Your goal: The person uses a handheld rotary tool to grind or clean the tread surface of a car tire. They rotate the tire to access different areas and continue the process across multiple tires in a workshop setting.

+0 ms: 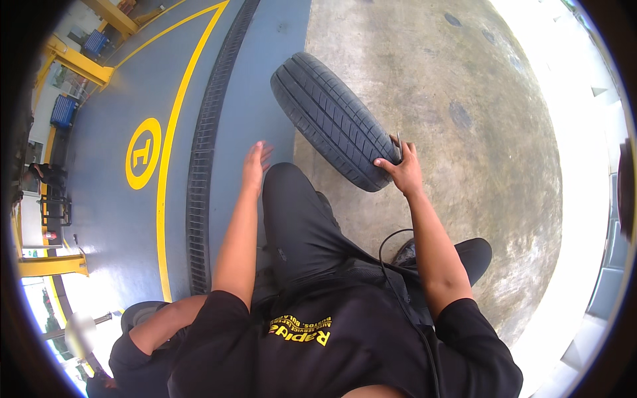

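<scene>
Tire (330, 119) mostly ahead of hands, tread up | long axis far-left to near-right | right hand (407, 174) nearer, thumb and fingers gripping its near end | left hand (254, 166) empty, fingers extended, apart, leftward

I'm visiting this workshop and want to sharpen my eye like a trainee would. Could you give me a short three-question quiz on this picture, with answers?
1. Which of the person's hands is touching the tire?

2. True or false: the left hand is gripping the tire too.

3. What runs along the floor between the long yellow line and the tire?
A) a wooden pallet
B) a dark slotted grate
C) a red ladder

Key:
1. The right hand, with its thumb on the tread near the end closest to the person.
2. False; it is held apart from the tire.
3. B.
</scene>
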`<action>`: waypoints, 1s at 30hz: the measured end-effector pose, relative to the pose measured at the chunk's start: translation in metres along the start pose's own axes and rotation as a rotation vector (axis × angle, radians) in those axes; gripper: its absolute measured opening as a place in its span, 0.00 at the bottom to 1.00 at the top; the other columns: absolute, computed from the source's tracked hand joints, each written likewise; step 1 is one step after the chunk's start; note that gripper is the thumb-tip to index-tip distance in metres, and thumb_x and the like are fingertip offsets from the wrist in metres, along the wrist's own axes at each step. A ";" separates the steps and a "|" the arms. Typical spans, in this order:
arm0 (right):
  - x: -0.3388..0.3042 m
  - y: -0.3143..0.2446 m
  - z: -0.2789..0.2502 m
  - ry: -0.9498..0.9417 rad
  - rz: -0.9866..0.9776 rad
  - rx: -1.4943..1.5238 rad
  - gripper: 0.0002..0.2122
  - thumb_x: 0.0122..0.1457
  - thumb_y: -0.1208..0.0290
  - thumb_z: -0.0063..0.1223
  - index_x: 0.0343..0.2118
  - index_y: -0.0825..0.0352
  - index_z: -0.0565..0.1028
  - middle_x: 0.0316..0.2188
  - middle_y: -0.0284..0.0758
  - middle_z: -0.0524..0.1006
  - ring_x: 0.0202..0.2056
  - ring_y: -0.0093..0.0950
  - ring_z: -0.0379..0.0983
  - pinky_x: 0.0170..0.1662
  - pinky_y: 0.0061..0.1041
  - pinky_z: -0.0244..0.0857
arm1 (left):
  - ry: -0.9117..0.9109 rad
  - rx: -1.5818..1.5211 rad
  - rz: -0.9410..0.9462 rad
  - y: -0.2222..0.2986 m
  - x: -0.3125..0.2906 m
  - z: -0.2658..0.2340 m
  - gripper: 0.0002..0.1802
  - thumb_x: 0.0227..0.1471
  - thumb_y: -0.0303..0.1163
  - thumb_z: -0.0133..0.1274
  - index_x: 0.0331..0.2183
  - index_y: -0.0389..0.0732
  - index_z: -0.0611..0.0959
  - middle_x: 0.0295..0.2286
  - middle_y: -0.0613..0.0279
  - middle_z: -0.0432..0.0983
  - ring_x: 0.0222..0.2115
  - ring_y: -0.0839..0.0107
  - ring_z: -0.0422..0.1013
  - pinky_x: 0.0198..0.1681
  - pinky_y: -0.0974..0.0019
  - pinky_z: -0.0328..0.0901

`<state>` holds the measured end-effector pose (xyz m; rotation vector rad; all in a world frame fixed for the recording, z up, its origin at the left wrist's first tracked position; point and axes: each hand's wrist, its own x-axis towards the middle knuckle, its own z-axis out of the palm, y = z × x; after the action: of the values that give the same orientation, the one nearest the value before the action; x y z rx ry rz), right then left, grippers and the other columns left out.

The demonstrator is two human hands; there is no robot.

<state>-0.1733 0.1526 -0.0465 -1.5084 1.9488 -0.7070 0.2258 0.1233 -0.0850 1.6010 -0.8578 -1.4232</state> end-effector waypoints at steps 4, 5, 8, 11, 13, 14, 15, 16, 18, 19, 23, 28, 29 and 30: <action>0.004 -0.029 0.004 -0.120 -0.018 0.007 0.39 0.45 0.45 0.73 0.60 0.57 0.74 0.54 0.40 0.72 0.54 0.42 0.74 0.55 0.40 0.70 | -0.111 -0.218 -0.168 0.076 0.063 0.052 0.56 0.58 0.68 0.50 0.70 0.36 0.56 0.69 0.47 0.53 0.69 0.49 0.51 0.70 0.42 0.45; 0.002 -0.029 0.002 -0.141 0.006 0.025 0.37 0.47 0.46 0.72 0.60 0.58 0.75 0.54 0.41 0.72 0.55 0.43 0.74 0.56 0.40 0.69 | -0.088 -0.352 -0.156 0.069 0.063 0.056 0.56 0.58 0.68 0.51 0.70 0.36 0.56 0.69 0.48 0.52 0.69 0.49 0.50 0.71 0.42 0.45; 0.003 -0.030 0.013 -0.188 0.094 0.120 0.29 0.56 0.48 0.66 0.56 0.62 0.77 0.56 0.45 0.73 0.55 0.45 0.74 0.58 0.41 0.68 | -0.105 -0.521 -0.142 0.062 0.060 0.058 0.57 0.56 0.68 0.54 0.69 0.36 0.57 0.70 0.49 0.52 0.69 0.49 0.50 0.71 0.42 0.44; 0.004 -0.019 0.008 -0.252 0.053 -0.030 0.28 0.58 0.47 0.63 0.54 0.64 0.78 0.52 0.49 0.77 0.55 0.46 0.75 0.57 0.41 0.68 | -0.166 -0.581 -0.153 0.040 0.050 0.057 0.56 0.55 0.65 0.57 0.69 0.35 0.59 0.69 0.50 0.53 0.69 0.51 0.51 0.71 0.43 0.44; 0.015 -0.027 -0.012 -0.322 0.148 -0.041 0.33 0.60 0.44 0.58 0.55 0.72 0.76 0.49 0.54 0.79 0.51 0.47 0.78 0.56 0.41 0.69 | -0.179 -0.527 -0.158 0.052 0.049 0.071 0.55 0.56 0.64 0.58 0.68 0.34 0.59 0.69 0.50 0.54 0.69 0.52 0.52 0.71 0.43 0.44; 0.012 -0.035 -0.016 -0.368 0.161 -0.080 0.34 0.60 0.44 0.58 0.57 0.72 0.75 0.50 0.55 0.79 0.52 0.48 0.77 0.56 0.41 0.69 | -0.176 -0.478 -0.108 0.043 0.054 0.068 0.56 0.55 0.64 0.58 0.68 0.33 0.59 0.69 0.50 0.54 0.69 0.52 0.52 0.71 0.42 0.44; 0.011 -0.042 -0.025 -0.398 0.191 -0.124 0.35 0.60 0.43 0.58 0.58 0.73 0.73 0.50 0.56 0.79 0.52 0.48 0.77 0.56 0.42 0.69 | -0.196 -0.428 -0.065 0.044 0.056 0.078 0.56 0.55 0.64 0.59 0.68 0.32 0.59 0.69 0.49 0.54 0.69 0.52 0.52 0.71 0.42 0.44; 0.009 -0.050 -0.030 -0.413 0.219 -0.091 0.36 0.60 0.44 0.58 0.59 0.73 0.72 0.51 0.56 0.78 0.52 0.48 0.77 0.56 0.42 0.69 | -0.200 -0.338 -0.030 0.044 0.053 0.081 0.60 0.53 0.67 0.59 0.68 0.32 0.56 0.68 0.48 0.56 0.68 0.51 0.54 0.69 0.41 0.47; -0.009 -0.046 -0.045 -0.435 0.333 -0.063 0.37 0.60 0.44 0.58 0.61 0.73 0.70 0.52 0.56 0.78 0.54 0.49 0.76 0.57 0.42 0.68 | -0.260 -0.223 0.018 0.051 0.035 0.102 0.63 0.52 0.69 0.59 0.68 0.31 0.54 0.67 0.47 0.57 0.67 0.51 0.55 0.68 0.41 0.50; -0.013 -0.036 -0.047 -0.398 0.306 -0.079 0.37 0.60 0.44 0.58 0.62 0.72 0.69 0.52 0.56 0.77 0.55 0.49 0.75 0.57 0.42 0.68 | -0.286 -0.168 0.043 0.052 0.031 0.112 0.64 0.51 0.70 0.59 0.68 0.31 0.53 0.66 0.46 0.57 0.66 0.51 0.56 0.68 0.41 0.51; -0.015 -0.002 -0.060 -0.279 0.204 -0.088 0.36 0.61 0.46 0.58 0.63 0.72 0.68 0.55 0.56 0.76 0.58 0.49 0.72 0.59 0.42 0.66 | -0.231 0.022 0.115 0.056 0.042 0.149 0.67 0.49 0.72 0.59 0.68 0.31 0.51 0.65 0.44 0.57 0.65 0.50 0.57 0.67 0.44 0.55; 0.000 0.021 -0.094 -0.191 0.166 -0.013 0.33 0.63 0.47 0.57 0.64 0.67 0.68 0.56 0.55 0.75 0.59 0.48 0.72 0.60 0.42 0.65 | -0.229 0.219 0.177 0.088 0.040 0.200 0.61 0.51 0.66 0.62 0.64 0.25 0.59 0.62 0.43 0.63 0.64 0.54 0.60 0.68 0.56 0.52; 0.003 0.026 -0.095 -0.195 0.193 0.059 0.33 0.64 0.47 0.57 0.64 0.67 0.68 0.56 0.54 0.75 0.59 0.48 0.72 0.60 0.42 0.65 | -0.257 0.239 0.181 0.095 0.040 0.208 0.60 0.52 0.65 0.62 0.64 0.25 0.61 0.60 0.42 0.66 0.63 0.54 0.62 0.68 0.57 0.53; 0.012 0.028 -0.097 -0.185 0.210 0.125 0.33 0.64 0.48 0.57 0.64 0.67 0.68 0.56 0.54 0.75 0.59 0.48 0.72 0.60 0.42 0.65 | -0.260 0.261 0.183 0.101 0.041 0.214 0.59 0.52 0.65 0.62 0.64 0.25 0.61 0.59 0.42 0.67 0.63 0.54 0.63 0.67 0.58 0.53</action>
<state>-0.2634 0.1536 0.0001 -1.2277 1.8528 -0.5652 0.0221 0.0142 -0.0202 1.4962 -1.3549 -1.4527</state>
